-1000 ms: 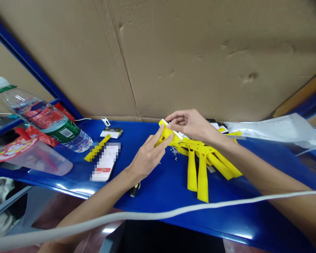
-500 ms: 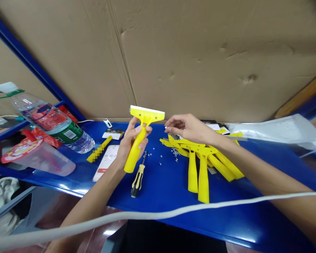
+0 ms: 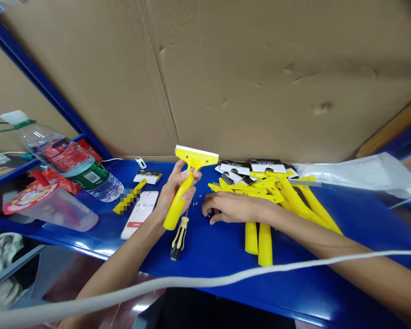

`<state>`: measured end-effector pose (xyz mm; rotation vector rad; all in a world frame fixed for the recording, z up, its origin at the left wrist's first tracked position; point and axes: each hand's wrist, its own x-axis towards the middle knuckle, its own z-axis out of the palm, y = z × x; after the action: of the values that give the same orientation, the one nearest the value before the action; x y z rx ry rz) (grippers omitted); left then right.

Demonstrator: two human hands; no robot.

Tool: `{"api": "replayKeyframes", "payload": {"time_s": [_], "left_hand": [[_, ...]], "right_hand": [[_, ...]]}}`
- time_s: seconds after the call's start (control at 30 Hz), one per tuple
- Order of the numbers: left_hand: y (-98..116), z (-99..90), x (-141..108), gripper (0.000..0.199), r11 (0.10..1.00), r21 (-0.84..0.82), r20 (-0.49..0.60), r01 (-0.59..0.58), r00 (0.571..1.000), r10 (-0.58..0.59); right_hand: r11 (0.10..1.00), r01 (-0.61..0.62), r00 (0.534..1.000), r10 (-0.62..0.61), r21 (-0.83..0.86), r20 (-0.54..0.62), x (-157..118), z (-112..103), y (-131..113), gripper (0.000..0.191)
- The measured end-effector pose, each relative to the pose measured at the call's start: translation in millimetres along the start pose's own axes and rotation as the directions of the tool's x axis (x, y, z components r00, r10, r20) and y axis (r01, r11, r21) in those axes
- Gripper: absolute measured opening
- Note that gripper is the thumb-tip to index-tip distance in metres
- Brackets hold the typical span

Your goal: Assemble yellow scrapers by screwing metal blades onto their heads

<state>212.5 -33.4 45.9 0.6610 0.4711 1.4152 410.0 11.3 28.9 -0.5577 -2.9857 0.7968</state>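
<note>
My left hand [image 3: 180, 192] is closed around the handle of a yellow scraper [image 3: 174, 210], its wide head up and a pale strip along the top edge. Low over the blue table, my right hand [image 3: 231, 208] has thumb and fingers bent together at a tiny screw [image 3: 209, 215]. Part of that pinch is hidden. Several more yellow scrapers [image 3: 265, 242] lie under and beyond my right wrist. Between my hands rests a screwdriver [image 3: 180, 237] with a cream and black handle. A few small nuts or screws [image 3: 196, 204] lie near its tip.
At the left stand a water bottle [image 3: 92, 173] and a plastic cup [image 3: 71, 210]. A phone [image 3: 140, 214] lies beside a yellow handle [image 3: 123, 203]. Black-and-white packets [image 3: 267, 165] and a plastic bag [image 3: 356, 176] line the back. A white cable [image 3: 226, 278] crosses in front.
My right hand has come down and toward me, from above the scraper pile to the table by the small screws. My left hand still holds the scraper, slightly lower in view.
</note>
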Motion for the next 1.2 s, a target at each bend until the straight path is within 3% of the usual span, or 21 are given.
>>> {"api": "replayKeyframes", "payload": {"time_s": [0.23,0.4,0.53,0.6,0.67,0.77,0.83,0.9,0.97,1.07,1.2], "left_hand": [[-1,0.0,0,0.039,1.0,-0.001,0.005,0.015,1.0,-0.015],[-3,-0.1,4,0.04,1.0,-0.023,-0.045,0.013,0.999,-0.014],[-6,-5.3,9,0.04,1.0,-0.018,-0.077,0.009,0.997,-0.01],[-8,-8.2,10,0.042,1.0,-0.001,-0.084,0.02,0.996,-0.02],[-10,-9.8,11,0.041,0.999,0.01,-0.086,0.032,0.996,-0.031],[-14,-9.4,10,0.038,0.998,-0.007,-0.067,0.057,0.996,-0.057],[-16,-8.7,9,0.038,0.997,-0.011,-0.057,0.077,0.995,-0.077],[-18,-8.6,8,0.041,0.996,-0.002,-0.057,0.091,0.994,-0.091],[-19,-9.0,8,0.043,0.995,-0.005,-0.059,0.102,0.993,-0.103],[-21,-9.7,8,0.041,0.992,-0.029,-0.066,0.122,0.99,-0.124],[-23,-9.1,7,0.04,0.991,-0.025,-0.074,0.128,0.989,-0.13]], "right_hand": [[0.999,0.047,0.999,-0.047,0.0,0.009,3,5,-1,0.021],[0.997,0.01,0.999,-0.013,-0.08,-0.031,0,8,-3,0.019],[0.998,0.026,0.996,-0.03,-0.048,-0.089,-11,-13,-15,0.016],[0.998,0.052,0.983,-0.047,0.022,-0.177,-19,-29,-22,0.016],[0.992,0.125,0.918,-0.105,0.029,-0.383,-27,-44,-27,0.014],[0.984,0.166,0.692,-0.163,-0.065,-0.703,-38,-59,-28,0.012],[0.984,0.128,0.547,-0.172,-0.121,-0.819,-43,-65,-26,0.011],[0.985,0.094,0.468,-0.175,-0.148,-0.867,-47,-68,-24,0.009],[0.985,0.088,0.436,-0.169,-0.145,-0.884,-50,-70,-22,0.009],[0.992,0.102,0.437,-0.111,-0.074,-0.893,-50,-71,-21,0.008],[0.995,0.096,0.534,-0.077,-0.031,-0.842,-47,-70,-16,0.011]]}}
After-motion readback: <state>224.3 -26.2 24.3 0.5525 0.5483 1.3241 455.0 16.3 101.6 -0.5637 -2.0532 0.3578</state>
